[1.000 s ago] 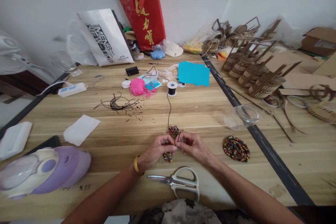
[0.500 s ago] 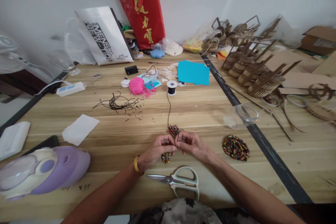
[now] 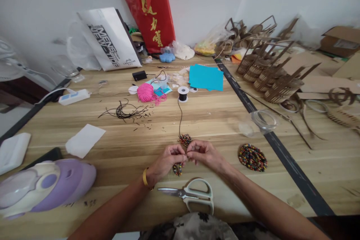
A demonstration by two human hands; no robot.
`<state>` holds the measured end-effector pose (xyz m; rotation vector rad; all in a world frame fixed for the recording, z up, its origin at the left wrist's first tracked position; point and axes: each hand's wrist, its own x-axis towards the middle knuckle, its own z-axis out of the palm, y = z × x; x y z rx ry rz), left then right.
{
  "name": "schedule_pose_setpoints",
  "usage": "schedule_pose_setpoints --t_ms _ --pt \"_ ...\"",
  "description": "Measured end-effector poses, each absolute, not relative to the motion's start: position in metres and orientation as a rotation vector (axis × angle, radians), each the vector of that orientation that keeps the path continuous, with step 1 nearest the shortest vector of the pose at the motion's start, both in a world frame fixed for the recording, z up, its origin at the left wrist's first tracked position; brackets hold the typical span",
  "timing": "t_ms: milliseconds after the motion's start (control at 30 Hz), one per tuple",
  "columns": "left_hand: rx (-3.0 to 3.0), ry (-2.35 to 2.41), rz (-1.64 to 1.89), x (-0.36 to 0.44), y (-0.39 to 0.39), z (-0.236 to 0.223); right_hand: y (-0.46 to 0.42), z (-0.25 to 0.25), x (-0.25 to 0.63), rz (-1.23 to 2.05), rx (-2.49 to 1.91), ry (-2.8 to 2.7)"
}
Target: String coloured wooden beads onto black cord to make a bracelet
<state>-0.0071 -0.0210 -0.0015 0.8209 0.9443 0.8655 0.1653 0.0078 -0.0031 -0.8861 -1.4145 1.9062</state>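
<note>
My left hand (image 3: 173, 157) and my right hand (image 3: 201, 152) meet fingertip to fingertip over the table, both closed in a pinch on a thin dark cord. A string of multicoloured beads (image 3: 177, 169) hangs below my left fingers, and a cluster of similar beads (image 3: 185, 140) lies just beyond the hands. From that cluster a black cord (image 3: 180, 118) runs back to a white spool of black cord (image 3: 183, 94). Scissors with pale handles (image 3: 197, 194) lie near my body, blades to the left. My fingers hide the exact spot where the cord is pinched.
A coiled bead string (image 3: 252, 157) lies to the right. At left are a purple-and-white device (image 3: 64, 183) and white paper (image 3: 86, 140). Farther back sit black cord pieces (image 3: 123, 110), pink yarn (image 3: 145, 93), blue sheets (image 3: 206, 77) and small brown baskets (image 3: 281, 86).
Both hands stay together, with the fingertips shifted slightly. The small loop of dark cord that stood up by my right fingers no longer shows. The view has moved a little.
</note>
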Motion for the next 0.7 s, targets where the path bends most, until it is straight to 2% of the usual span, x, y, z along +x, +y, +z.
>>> schedule_pose_setpoints --t_ms 567,700 --pt "0.748 0.994 0.923 -0.0082 -0.0196 -0.0022 0.0079 -0.0018 0.1692 1.744 -0.915 -1.638" --pt "0.748 0.983 0.924 -0.0079 -0.0197 -0.0039 0.0057 -0.0036 0.1690 1.582 -0.909 -1.724"
